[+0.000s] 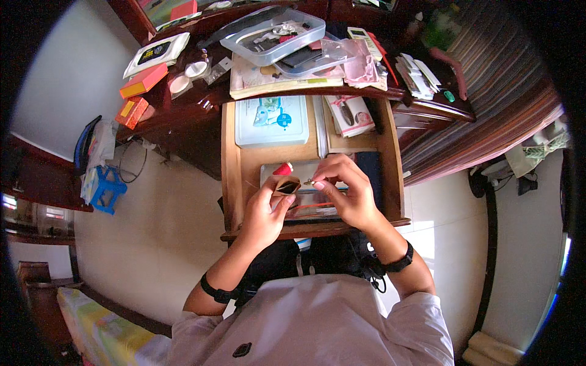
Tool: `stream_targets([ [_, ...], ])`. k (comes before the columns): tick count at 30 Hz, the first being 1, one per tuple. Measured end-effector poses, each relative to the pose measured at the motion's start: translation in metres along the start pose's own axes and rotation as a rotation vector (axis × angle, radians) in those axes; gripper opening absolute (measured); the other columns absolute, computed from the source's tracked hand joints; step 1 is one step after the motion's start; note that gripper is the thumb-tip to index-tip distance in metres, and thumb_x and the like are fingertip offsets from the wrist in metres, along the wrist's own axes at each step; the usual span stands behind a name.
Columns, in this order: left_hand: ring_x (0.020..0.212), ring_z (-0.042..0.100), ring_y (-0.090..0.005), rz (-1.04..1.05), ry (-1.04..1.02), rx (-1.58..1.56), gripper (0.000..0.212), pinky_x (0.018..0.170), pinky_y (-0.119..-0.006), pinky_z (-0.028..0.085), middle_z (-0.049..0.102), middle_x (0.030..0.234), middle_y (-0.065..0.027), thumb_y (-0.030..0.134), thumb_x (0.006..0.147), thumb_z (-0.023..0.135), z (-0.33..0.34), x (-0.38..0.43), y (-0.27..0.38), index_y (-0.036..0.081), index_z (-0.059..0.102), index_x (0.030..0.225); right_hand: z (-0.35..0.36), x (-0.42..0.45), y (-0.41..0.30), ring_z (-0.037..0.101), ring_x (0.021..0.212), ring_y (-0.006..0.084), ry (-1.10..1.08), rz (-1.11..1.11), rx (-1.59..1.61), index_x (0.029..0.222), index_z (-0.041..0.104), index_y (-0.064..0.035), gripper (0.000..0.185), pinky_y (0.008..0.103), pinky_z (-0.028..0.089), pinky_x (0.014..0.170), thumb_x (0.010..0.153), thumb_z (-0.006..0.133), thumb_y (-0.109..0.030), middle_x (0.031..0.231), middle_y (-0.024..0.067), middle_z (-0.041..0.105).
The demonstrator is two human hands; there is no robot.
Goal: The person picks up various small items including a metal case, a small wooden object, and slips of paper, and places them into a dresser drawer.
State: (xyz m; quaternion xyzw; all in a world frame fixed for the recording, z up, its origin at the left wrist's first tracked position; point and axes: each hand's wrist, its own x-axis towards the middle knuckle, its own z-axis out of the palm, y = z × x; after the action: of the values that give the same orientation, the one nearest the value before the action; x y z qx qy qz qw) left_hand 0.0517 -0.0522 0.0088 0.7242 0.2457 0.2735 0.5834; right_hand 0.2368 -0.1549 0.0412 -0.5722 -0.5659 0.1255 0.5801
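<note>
My left hand (270, 210) grips a small brown pouch (287, 185), its dark mouth open towards my right hand. Between the thumb and forefinger of my right hand (345, 190) is a tiny metal item (308, 182), too small to name exactly. Both hands are above a pulled-out wooden drawer (231, 183). Just beyond the pouch is a spool of red thread (284, 169). Under my hands lies a clear plastic case (270, 169), partly hidden by them. A pale blue box (271, 120) and a stack of printed packets (350, 115) occupy the back of the drawer.
On the dark wooden dresser top (215, 94) rests a translucent plastic bin (274, 41) of small items, over a book (284, 84). Small boxes (144, 81) and a wipes pack (156, 54) lie left. A striped curtain (494, 100) hangs right; a blue plastic stool (107, 188) stands left.
</note>
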Motion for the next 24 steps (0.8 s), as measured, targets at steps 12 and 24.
stream_targets([
  [12, 0.106, 0.071, -0.0256, 0.058, -0.026, 0.103, 0.031, 0.095, -0.034, 0.055, 0.071, 0.113, -0.0155, -0.012, 0.091, 0.06, 0.003, 0.005, 0.001, -0.002, 0.065, 0.12, -0.002, -0.002, 0.001, 0.067, 0.078, 0.025, -0.124, -0.232, -0.229, 0.097, 0.073, -0.0064, 0.021, 0.034, 0.056, 0.062, 0.077, 0.077, 0.001, 0.095, 0.0097, 0.061],
  [24, 0.107, 0.07, -0.0244, 0.026, -0.037, 0.111, 0.033, 0.094, -0.034, 0.054, 0.071, 0.115, -0.0149, -0.011, 0.091, 0.059, 0.002, 0.007, 0.011, -0.002, 0.065, 0.123, 0.0, -0.004, 0.002, 0.066, 0.075, 0.0249, -0.196, -0.151, -0.301, 0.101, 0.071, -0.0076, 0.021, 0.0364, 0.056, 0.058, 0.08, 0.077, -0.007, 0.099, 0.0097, 0.058],
])
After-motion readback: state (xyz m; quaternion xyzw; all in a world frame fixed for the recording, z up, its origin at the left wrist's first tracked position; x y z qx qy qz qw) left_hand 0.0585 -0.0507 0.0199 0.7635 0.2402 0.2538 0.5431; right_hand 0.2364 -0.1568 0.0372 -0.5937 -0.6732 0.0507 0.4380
